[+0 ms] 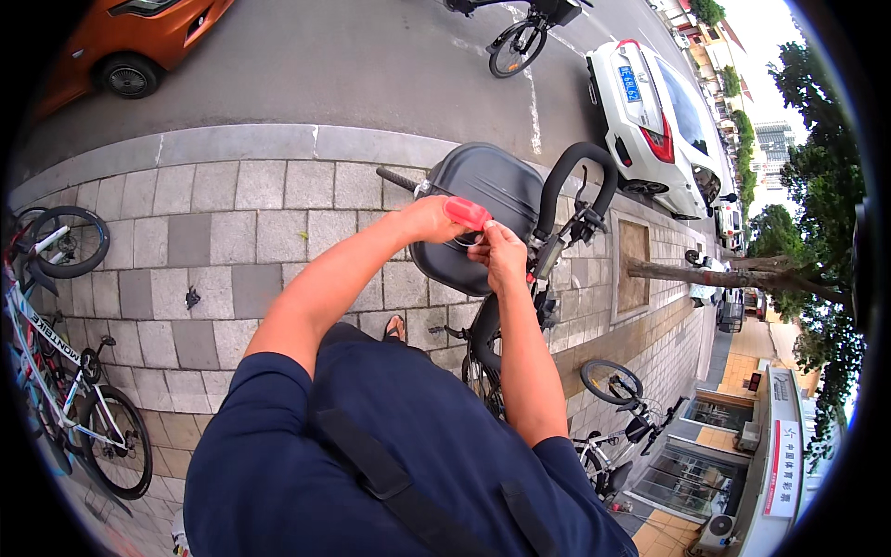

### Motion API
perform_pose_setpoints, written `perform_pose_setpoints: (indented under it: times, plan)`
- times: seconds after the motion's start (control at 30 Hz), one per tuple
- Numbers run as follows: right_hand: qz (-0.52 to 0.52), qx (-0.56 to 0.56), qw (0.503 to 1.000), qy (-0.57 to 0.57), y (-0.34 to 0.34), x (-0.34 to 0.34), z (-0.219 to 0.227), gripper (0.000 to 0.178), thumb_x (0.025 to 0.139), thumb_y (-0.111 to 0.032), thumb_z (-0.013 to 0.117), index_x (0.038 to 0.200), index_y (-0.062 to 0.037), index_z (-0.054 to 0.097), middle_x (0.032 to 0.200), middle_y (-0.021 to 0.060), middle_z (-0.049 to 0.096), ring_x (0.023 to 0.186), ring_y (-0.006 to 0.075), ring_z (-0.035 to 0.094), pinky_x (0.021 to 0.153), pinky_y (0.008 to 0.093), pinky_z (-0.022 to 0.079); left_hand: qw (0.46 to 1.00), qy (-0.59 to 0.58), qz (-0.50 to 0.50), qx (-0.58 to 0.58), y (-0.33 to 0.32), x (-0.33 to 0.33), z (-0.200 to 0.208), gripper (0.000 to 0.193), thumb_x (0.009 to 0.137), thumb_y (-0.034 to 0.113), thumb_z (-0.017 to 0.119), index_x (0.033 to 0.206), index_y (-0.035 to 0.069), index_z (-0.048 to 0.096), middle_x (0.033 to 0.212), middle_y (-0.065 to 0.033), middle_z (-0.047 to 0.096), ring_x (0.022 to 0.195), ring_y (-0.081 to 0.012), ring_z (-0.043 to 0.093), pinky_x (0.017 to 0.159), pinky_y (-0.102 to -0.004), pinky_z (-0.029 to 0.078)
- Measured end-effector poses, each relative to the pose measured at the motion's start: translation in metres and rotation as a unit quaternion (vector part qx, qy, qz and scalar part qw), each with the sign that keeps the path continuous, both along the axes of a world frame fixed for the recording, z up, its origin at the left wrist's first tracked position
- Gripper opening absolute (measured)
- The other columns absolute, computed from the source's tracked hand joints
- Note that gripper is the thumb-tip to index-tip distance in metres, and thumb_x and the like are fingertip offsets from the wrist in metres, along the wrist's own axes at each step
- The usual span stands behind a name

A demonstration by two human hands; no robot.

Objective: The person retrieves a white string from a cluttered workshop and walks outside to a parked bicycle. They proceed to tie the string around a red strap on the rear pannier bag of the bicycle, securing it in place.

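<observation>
My left hand [429, 219] is closed around a small, rounded, red translucent piece [467, 213], whose exact kind I cannot tell. The fingers of my right hand [502, 254] are drawn together at the right end of that piece, thumb and forefinger pinching its tip. Both hands are above a large black hard-shelled case [487, 181] with rounded corners and ridges on its lid. Part of the case is hidden under my hands and forearms. Just to the right of it stands a bicycle's black curved handlebar [603, 167], with levers and cables below the grip.
Grey paving tiles [269, 232] surround me, and a kerb [241, 141] borders the road. An orange car [121, 46], a white car [659, 116] and a passing bicycle [520, 46] are on the road. Parked bikes [116, 441] stand at left; a tree trunk [687, 273] is at right.
</observation>
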State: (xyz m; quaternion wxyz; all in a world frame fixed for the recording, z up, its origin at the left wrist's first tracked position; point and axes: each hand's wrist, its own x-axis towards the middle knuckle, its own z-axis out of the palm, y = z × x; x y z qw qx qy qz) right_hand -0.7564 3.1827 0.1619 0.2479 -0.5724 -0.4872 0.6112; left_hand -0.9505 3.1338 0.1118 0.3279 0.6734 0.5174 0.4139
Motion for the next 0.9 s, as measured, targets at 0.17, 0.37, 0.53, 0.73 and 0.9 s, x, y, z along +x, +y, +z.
perform_pose_setpoints:
  times: [0.17, 0.37, 0.53, 0.73, 0.9]
  plan:
    - [0.027, -0.001, 0.999, -0.043, 0.004, 0.019, 0.009, 0.024, 0.104, -0.029, 0.063, 0.099, -0.0064, 0.070, 0.073, 0.0030, 0.065, 0.057, 0.0188, 0.068, 0.054, 0.0336, 0.060, 0.998, 0.039, 0.023, -0.031, 0.006, 0.019, 0.004, 0.027, 0.100, 0.042, 0.058, 0.109, 0.019, 0.070, 0.106, -0.0158, 0.075, 0.104, -0.0411, 0.069, 0.083, -0.0514, 0.056]
    - [0.031, -0.063, 0.997, -0.014, 0.017, 0.017, 0.012, 0.021, 0.103, -0.024, 0.064, 0.096, -0.0051, 0.069, 0.073, 0.0036, 0.065, 0.059, 0.0191, 0.069, 0.056, 0.0347, 0.061, 0.996, 0.081, 0.036, -0.011, 0.001, 0.023, 0.013, 0.024, 0.100, 0.032, 0.054, 0.099, 0.012, 0.067, 0.096, -0.0181, 0.074, 0.092, -0.0422, 0.070, 0.076, -0.0529, 0.055]
    - [0.084, -0.004, 0.996, -0.015, 0.016, 0.018, 0.006, 0.020, 0.103, -0.018, 0.060, 0.108, -0.0028, 0.072, 0.076, 0.0023, 0.065, 0.063, 0.0162, 0.068, 0.058, 0.0320, 0.060, 0.997, 0.074, 0.037, 0.002, 0.006, 0.029, 0.009, 0.019, 0.099, 0.027, 0.059, 0.102, 0.010, 0.067, 0.097, -0.0186, 0.073, 0.092, -0.0405, 0.070, 0.076, -0.0500, 0.056]
    - [0.235, 0.306, 0.900, -0.202, -0.015, 0.015, 0.027, 0.034, 0.095, -0.019, 0.063, 0.118, 0.0050, 0.067, 0.100, 0.0332, 0.070, 0.096, 0.0485, 0.071, 0.087, 0.0498, 0.056, 0.997, 0.056, 0.052, -0.019, -0.011, 0.024, 0.013, 0.027, 0.099, 0.036, 0.066, 0.113, 0.013, 0.071, 0.103, -0.0180, 0.074, 0.098, -0.0419, 0.069, 0.081, -0.0491, 0.055]
    - [0.233, 0.354, 0.872, -0.244, -0.006, 0.020, 0.009, 0.031, 0.097, -0.020, 0.062, 0.122, -0.0017, 0.068, 0.101, 0.0294, 0.072, 0.100, 0.0470, 0.070, 0.087, 0.0516, 0.055, 0.990, 0.103, 0.092, -0.036, -0.005, 0.028, -0.005, 0.029, 0.100, 0.038, 0.064, 0.110, 0.012, 0.071, 0.103, -0.0196, 0.074, 0.099, -0.0437, 0.069, 0.080, -0.0516, 0.055]
